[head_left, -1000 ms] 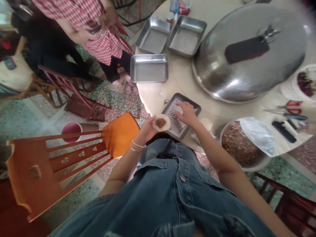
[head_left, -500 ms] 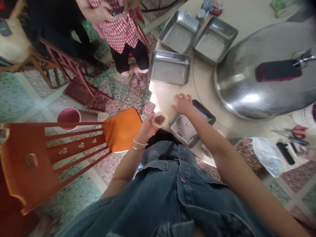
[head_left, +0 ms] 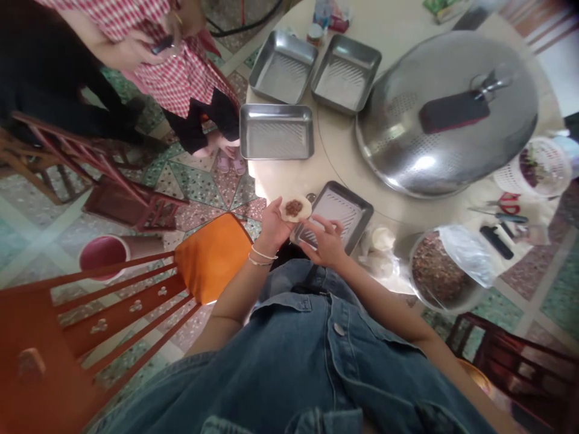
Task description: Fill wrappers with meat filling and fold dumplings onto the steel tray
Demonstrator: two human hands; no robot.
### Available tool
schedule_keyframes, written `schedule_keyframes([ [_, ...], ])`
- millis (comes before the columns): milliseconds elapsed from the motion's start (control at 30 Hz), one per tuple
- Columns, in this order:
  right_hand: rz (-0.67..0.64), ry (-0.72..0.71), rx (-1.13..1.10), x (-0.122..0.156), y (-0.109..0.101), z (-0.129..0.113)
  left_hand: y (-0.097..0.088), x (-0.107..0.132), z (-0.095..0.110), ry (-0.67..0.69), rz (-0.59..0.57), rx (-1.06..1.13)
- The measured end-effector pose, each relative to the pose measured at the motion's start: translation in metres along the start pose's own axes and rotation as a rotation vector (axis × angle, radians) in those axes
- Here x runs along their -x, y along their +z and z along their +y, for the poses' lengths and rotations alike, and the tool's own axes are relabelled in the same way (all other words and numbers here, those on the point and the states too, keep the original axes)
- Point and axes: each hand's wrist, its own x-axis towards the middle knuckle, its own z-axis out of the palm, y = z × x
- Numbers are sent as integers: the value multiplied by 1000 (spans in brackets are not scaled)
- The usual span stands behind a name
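A round dumpling wrapper (head_left: 306, 208) with a mound of brown meat filling (head_left: 294, 208) lies across the fingers of my left hand (head_left: 274, 228). My right hand (head_left: 326, 242) is at the wrapper's right edge, thumb and fingers drawn together there; a pinch on the rim appears likely, though the contact is small in view. Under and beyond my right hand is a metal tray (head_left: 348, 208) with a ridged bottom. A small round dish (head_left: 310, 197) shows just past the wrapper, partly hidden by it.
Several metal trays (head_left: 277, 131) stand at the far left of the round table. A large upturned metal colander (head_left: 434, 150) carries a dark box. On the right are a pot of filling (head_left: 436, 271), scissors (head_left: 509, 204) and a white basket (head_left: 502, 179). An orange chair (head_left: 215, 256) stands left; a person (head_left: 172, 72) stands beyond.
My right hand has come back from the table beyond the tray to the wrapper's edge. The wrapper stays in my left hand. The whole view has shifted to the right.
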Motion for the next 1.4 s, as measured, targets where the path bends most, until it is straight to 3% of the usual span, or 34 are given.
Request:
schedule_keyframes([
  [233,56,136,-22,-2,-12,9,7,2,-12,-116,-13,-104],
  [500,47,111,-197,-16,-6,-7,-8,8,-19,-220,19,-199],
  [633,145,181,-288,-15,-1,-9,-15,7,-9,-195,64,-243],
  [833,455,524,-391,23,6,16,-22,5,12,-100,165,-313],
  [1000,791,890,-401,89,7,47,-14,12,19,-19,228,-372],
  [1167,1141,1410,-417,165,5,79,-1,11,10,-41,284,-473],
  [1300,1235,1740,-611,209,4,93,17,-4,-4,-107,249,-552],
  [1400,1304,1845,-732,216,3,100,36,-23,-8,-202,195,-610],
])
